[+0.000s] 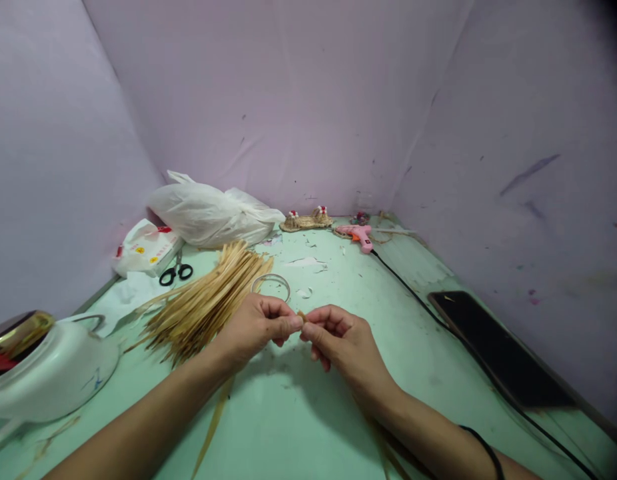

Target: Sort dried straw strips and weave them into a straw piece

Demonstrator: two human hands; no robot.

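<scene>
My left hand (266, 325) and my right hand (341, 335) meet above the table, thumbs and fingertips pinched together. Between them they hold a dried straw strip (302, 316), of which only a small tan bit shows at the fingertips. Past my left hand lies a fanned bundle of dried straw strips (203, 310), with a thin ring (287, 285) resting at its right edge. A single long strip (212, 427) runs down below my left wrist. More strips show under my right forearm; whether they join the held piece is hidden.
A pink glue gun (363, 238) lies at the back right, its black cord passing a dark phone (498, 347). Behind are a woven straw piece with flowers (306, 221) and a white plastic bag (213, 213). Black-handled scissors (176, 274) and a white pot (53, 373) stand left.
</scene>
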